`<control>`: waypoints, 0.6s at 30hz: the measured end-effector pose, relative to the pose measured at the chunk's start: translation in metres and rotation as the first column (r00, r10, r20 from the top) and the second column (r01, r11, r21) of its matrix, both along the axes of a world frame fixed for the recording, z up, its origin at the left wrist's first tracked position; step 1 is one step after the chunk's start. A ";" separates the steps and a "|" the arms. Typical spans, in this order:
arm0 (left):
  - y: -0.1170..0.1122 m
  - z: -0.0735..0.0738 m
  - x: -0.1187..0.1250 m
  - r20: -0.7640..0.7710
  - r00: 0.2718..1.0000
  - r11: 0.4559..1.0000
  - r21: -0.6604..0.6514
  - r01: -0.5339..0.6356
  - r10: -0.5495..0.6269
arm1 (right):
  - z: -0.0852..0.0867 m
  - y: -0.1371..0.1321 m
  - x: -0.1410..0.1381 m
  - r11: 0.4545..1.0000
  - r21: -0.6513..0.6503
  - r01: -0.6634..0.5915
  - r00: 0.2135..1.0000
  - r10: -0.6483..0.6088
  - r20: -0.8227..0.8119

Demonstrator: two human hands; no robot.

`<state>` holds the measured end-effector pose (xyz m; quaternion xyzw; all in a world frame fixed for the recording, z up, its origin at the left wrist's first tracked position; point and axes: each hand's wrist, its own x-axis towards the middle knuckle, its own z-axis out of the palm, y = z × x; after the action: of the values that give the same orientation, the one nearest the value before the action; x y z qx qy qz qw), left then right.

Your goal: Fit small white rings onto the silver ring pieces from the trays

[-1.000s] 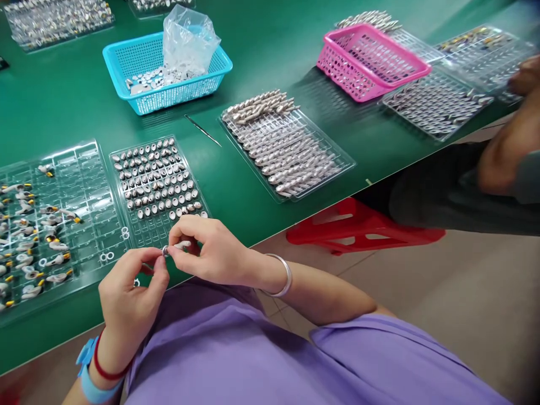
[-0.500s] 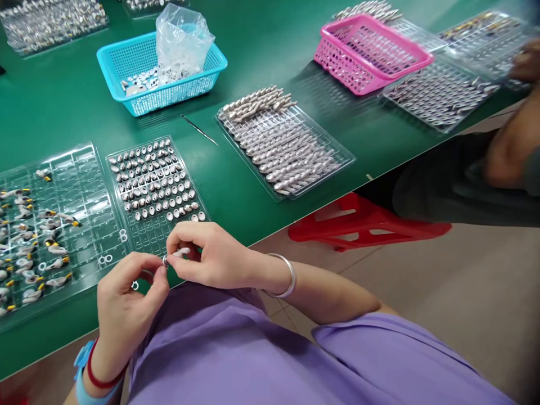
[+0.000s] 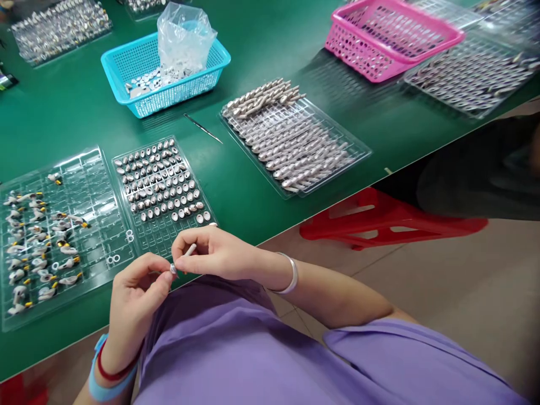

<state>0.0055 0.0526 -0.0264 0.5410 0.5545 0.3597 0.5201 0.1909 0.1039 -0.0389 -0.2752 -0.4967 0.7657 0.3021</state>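
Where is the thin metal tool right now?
In the head view, left of centre, the thin metal tool lies on the green table, just left of the tray of long pieces and in front of the blue basket.

Blue basket (image 3: 177, 94) on green table (image 3: 240, 197), set in from near edge; clear plastic bag (image 3: 185, 36) upright in its right end. Slim metal tool (image 3: 203, 128) lying flat nearer that edge, near the basket. Pink basket (image 3: 358, 53) farther right along table, overlapping a clear tray (image 3: 441, 100) in view; contact indeterminate. Red stool (image 3: 392, 216) below near edge, a co-worker's dark-clothed leg (image 3: 481, 180) over it.
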 end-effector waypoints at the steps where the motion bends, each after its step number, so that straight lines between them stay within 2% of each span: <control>1: 0.000 -0.001 0.000 0.014 1.000 1.000 -0.015 0.000 0.000 | -0.002 0.000 0.000 1.000 -0.029 -0.012 1.000 0.011 -0.028; 4: 0.001 0.000 -0.004 -0.024 1.000 1.000 -0.009 0.009 -0.009 | -0.010 -0.002 0.000 0.995 -0.093 -0.040 0.989 0.026 -0.148; 6: 0.004 0.002 -0.009 -0.175 0.983 0.997 0.035 0.070 -0.063 | -0.016 -0.003 0.005 0.993 -0.114 -0.023 0.976 -0.002 -0.216; 7: 0.006 0.003 -0.012 -0.292 0.951 0.990 0.064 0.129 -0.105 | -0.020 -0.004 0.008 0.993 -0.116 0.001 0.972 -0.028 -0.233; 9: 0.014 0.005 -0.017 -0.542 0.826 0.958 0.119 0.260 -0.157 | -0.024 -0.003 0.018 0.992 -0.101 0.073 0.967 -0.096 -0.235; 11: 0.028 0.004 -0.019 -0.697 0.710 0.925 0.194 0.326 -0.104 | -0.025 -0.002 0.030 0.986 -0.083 0.143 0.965 -0.157 -0.211; 12: 0.036 0.003 -0.018 -0.728 0.685 0.912 0.254 0.322 -0.039 | -0.025 -0.001 0.034 0.983 -0.082 0.166 0.964 -0.179 -0.195; 15: 0.066 -0.006 -0.009 -0.734 0.669 0.857 0.415 0.307 0.116 | -0.021 -0.001 0.043 0.978 -0.092 0.186 0.972 -0.197 -0.128; 18: 0.093 -0.017 0.003 -0.760 0.648 0.831 0.396 0.390 0.058 | -0.017 -0.003 0.042 0.979 -0.047 0.197 0.979 -0.199 -0.041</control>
<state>0.0081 0.1458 -0.0438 0.8108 0.5419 0.1923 0.1096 0.2333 0.1004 -0.0562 -0.3124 -0.4434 0.7482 0.3820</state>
